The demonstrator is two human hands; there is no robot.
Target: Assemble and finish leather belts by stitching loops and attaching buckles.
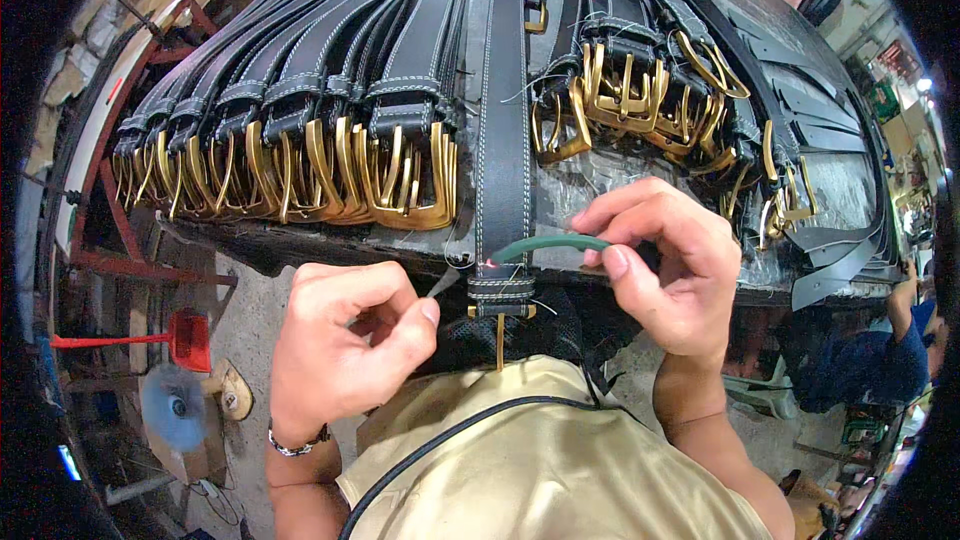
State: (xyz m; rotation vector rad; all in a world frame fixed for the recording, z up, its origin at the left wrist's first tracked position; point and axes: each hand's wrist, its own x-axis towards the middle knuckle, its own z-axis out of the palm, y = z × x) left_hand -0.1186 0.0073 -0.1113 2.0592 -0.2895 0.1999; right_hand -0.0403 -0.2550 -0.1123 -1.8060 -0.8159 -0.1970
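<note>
1. I cannot make out well the pale pointed piece in the left hand; thumb and forefinger are together on it, and its other end is hidden by them
2. The right hand is clamped, thumb against forefinger, on a green curved stick; I see a reddish glow at its left tip, but cannot tell if this touches the leather
3. The black belt lies between both hands, its far end cut off from my view; of its gold buckle, only bar and prong are clear to me
4. At left, the blurred blue fan covers partly a cardboard box, whose inside I cannot see; the contents of the green crate at right are too small
5. The grey table bears many buckled belts at left and a looser heap at right
6. A red dustpan is on the left; a person in dark blue is at right
</note>
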